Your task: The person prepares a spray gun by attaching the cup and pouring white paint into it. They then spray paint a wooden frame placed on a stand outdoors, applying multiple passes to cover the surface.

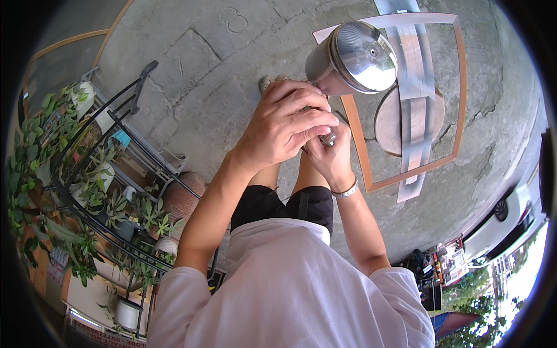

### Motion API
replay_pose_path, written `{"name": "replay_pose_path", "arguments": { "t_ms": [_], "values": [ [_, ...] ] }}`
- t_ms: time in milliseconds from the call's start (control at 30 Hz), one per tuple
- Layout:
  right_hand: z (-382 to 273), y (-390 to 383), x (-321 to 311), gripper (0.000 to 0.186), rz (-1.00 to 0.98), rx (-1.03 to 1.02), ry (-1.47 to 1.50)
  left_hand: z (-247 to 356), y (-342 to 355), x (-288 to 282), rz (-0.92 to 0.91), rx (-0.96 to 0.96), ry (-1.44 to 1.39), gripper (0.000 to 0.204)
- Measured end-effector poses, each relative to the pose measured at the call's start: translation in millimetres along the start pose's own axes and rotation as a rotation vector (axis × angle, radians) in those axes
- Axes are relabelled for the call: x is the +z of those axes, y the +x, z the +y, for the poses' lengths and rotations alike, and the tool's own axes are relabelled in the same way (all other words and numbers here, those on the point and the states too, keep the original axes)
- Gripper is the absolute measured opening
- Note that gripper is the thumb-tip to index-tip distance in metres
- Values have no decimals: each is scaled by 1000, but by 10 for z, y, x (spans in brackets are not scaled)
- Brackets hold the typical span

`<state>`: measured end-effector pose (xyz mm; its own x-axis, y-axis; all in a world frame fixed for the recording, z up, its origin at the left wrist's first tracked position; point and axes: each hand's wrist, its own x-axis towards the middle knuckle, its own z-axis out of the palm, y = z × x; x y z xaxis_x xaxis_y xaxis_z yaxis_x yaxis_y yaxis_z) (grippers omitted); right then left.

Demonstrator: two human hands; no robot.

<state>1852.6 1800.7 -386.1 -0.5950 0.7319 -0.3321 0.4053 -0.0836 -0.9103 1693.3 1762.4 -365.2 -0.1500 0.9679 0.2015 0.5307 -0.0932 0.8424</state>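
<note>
A spray gun with a shiny metal cup (pixel 362 58) is held out in front of me, the cup tilted and its domed lid facing up toward the view. My right hand (pixel 333 155), with a metal-banded watch on the wrist, is closed around the gun's body below the cup. Over it lies my left hand (pixel 278 124), fingers bent and closed on the gun near the cup's base. A small metal knob of the gun shows between the hands; the rest of its body and the trigger are hidden by my fingers.
On the cracked concrete floor (pixel 232 75) lie a wooden frame (pixel 462 87), a round board (pixel 387 124) and grey-streaked planks (pixel 415 69). Potted plants (pixel 110 203) crowd a black metal rack (pixel 139 87) at left. A white car (pixel 493 232) and clutter are at lower right.
</note>
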Motion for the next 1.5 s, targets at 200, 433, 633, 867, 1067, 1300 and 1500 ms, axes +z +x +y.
{"name": "replay_pose_path", "arguments": {
  "t_ms": [200, 433, 633, 867, 1067, 1300, 1500],
  "values": [
    [-32, -20, -27, 26, 15, 47, 8, -110, -216, 116, 73, 24, 99, 19],
    [-207, 92, -44, 27, 193, 97, 16, -135, -1111, 1458, 45, -726, -578, 76],
    [-77, 407, -879, 21, 377, 36, -170, -640, -2044, 1626, -355, -1008, -668, 63],
    [392, 903, -1973, 31, 633, -31, -654, -1056, -2712, 582, -200, -1127, -220, 64],
    [805, 837, -1678, 31, 533, 31, -548, -964, -2667, 218, -84, -1026, 157, 57],
    [682, 420, -908, 25, 219, 104, -301, -983, -2792, -261, -28, -1017, 289, 56],
    [641, 476, -868, 26, 164, 107, -231, -898, -2742, -357, -41, -1006, 277, 53]
  ]
}}
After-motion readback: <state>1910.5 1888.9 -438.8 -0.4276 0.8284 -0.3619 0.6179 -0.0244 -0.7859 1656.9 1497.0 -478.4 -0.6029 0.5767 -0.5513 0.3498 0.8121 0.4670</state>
